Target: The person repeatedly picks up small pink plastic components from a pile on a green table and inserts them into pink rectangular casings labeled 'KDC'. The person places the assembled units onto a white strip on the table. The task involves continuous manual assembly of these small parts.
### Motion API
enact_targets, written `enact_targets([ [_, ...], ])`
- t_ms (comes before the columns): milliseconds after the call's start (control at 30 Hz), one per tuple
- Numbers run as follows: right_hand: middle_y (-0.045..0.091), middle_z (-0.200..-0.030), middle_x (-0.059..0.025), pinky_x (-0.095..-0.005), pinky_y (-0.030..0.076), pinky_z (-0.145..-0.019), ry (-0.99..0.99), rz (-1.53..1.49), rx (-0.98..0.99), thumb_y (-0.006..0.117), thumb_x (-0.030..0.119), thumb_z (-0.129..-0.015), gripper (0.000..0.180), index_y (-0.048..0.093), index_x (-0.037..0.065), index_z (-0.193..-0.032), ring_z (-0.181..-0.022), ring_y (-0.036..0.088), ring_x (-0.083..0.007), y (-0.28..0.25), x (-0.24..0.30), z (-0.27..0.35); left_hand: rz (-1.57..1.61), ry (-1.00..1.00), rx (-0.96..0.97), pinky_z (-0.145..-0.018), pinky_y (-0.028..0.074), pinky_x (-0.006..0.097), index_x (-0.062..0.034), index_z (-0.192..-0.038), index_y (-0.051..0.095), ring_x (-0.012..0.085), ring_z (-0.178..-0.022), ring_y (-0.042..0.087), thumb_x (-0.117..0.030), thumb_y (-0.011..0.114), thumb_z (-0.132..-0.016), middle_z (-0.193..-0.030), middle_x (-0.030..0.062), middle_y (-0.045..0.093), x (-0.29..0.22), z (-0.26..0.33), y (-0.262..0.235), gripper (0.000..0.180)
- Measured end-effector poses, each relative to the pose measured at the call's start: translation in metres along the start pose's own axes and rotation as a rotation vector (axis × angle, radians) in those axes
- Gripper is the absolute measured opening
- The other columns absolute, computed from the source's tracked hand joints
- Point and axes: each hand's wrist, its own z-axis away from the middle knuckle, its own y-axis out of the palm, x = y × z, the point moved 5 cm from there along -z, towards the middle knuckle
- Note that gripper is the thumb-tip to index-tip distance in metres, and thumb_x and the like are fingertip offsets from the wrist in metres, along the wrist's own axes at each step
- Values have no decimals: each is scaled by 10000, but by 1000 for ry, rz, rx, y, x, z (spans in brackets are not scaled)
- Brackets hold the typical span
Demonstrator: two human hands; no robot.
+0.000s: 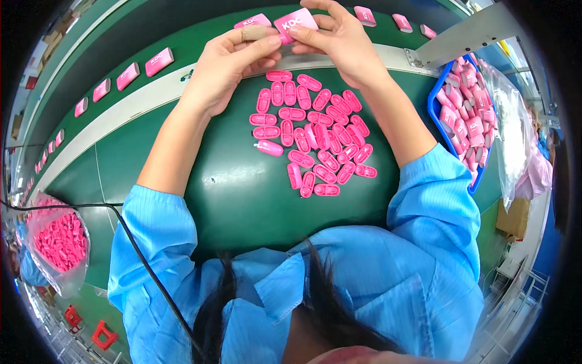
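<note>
Above the far edge of the worktable, my right hand grips a light pink flattened shell with white lettering, thumb on its face. My left hand, a beige cover round one finger, pinches a bright pink oval cap against the shell's lower end. Whether the cap is seated in it I cannot tell. Nearer me, several loose bright pink oval caps lie spread on the green tabletop, most with their hollow side up. Just behind my left hand is another pink shell.
Pink shells stand spaced along the green belt beyond a pale metal rail. A blue crate heaped with shells sits at right, below a metal bracket. At left are a clear bag of pink caps and a black cable.
</note>
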Motion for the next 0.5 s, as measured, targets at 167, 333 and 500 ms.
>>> enact_targets([
  [167, 610, -1052, -120, -257, 532, -797, 70, -165, -37, 617, 79, -865, 293, 525, -41, -1117, -892, 630, -163, 9, -14, 6, -188, 273, -227, -725, 480, 215, 26, -1065, 619, 84, -803, 590, -110, 701, -805, -899, 41, 644, 3, 0, -4, 304],
  [333, 638, -1020, -93, -258, 511, -797, 34, 90, 18, 618, 115, -867, 277, 561, -9, -1108, -891, 629, -153, 1, -14, 5, -128, 265, -297, -765, 498, 237, 46, -1120, 597, 114, -855, 617, -151, 679, -831, -982, 86, 659, 4, -3, -11, 360],
  [500, 634, -1026, -97, -260, 512, -814, 46, 46, 52, 628, 117, -862, 274, 576, -22, -1092, -889, 628, -156, 1, -19, 3, -176, 218, -248, -767, 518, 243, 76, -1094, 591, 135, -833, 642, -133, 675, -826, -932, 112, 674, 1, -1, -6, 350],
])
